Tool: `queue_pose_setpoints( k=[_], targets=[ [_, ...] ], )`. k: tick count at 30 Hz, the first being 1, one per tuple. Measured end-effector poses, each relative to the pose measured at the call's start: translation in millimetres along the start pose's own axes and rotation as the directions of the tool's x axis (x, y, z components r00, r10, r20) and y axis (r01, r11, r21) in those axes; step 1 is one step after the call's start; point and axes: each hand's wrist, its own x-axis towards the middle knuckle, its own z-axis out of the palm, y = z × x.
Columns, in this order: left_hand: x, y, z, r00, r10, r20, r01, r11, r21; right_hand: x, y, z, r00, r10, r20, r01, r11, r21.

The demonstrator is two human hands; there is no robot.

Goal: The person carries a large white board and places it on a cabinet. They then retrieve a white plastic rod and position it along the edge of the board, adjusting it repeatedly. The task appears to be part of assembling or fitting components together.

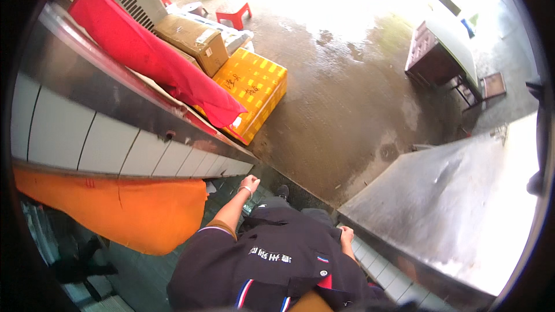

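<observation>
My left hand (250, 182), with a pale band at its wrist, hangs forward of my body with its fingers curled. It looks closed on nothing, near the end of the white-tiled counter wall (139, 151). Close to my right side is my right hand (346, 234), also curled, beside the metal-topped counter (428, 208); nothing shows in it. I wear a dark apron (272, 260) over a dark top. One dark shoe (282, 191) shows ahead of me, at the gap between the two counters.
Red cloth (156, 60) drapes over the left counter; an orange cloth (127, 208) hangs below. Beyond sit a yellow-taped box (260, 89), a cardboard box (199, 40) and a red stool (234, 16). Wet concrete floor (341, 104) stretches ahead. A dark desk (436, 52) stands far right.
</observation>
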Motion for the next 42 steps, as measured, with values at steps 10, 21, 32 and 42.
queue_pose_setpoints(
  k=[10,21,32,42],
  targets=[
    [118.1,169.8,33.9,0.988,-0.128,0.089,0.123,0.99,0.063,193.8,-61.2,-30.0,0.987,-0.158,0.029,0.156,0.986,0.062],
    [175.6,318.6,87.4,0.932,-0.355,-0.069,0.343,0.928,-0.143,470.1,-217.3,-198.2,0.938,-0.176,0.298,0.198,0.979,-0.045],
    [289.1,453.6,94.3,0.94,-0.339,-0.039,0.328,0.929,-0.171,677.8,-525.9,-236.5,0.91,-0.363,0.2,0.31,0.917,0.251],
    [505.5,564.6,53.3,0.86,-0.499,-0.106,0.486,0.865,-0.123,777.8,-599.7,-237.2,0.893,-0.369,0.258,0.45,0.76,-0.469]
  ],
)
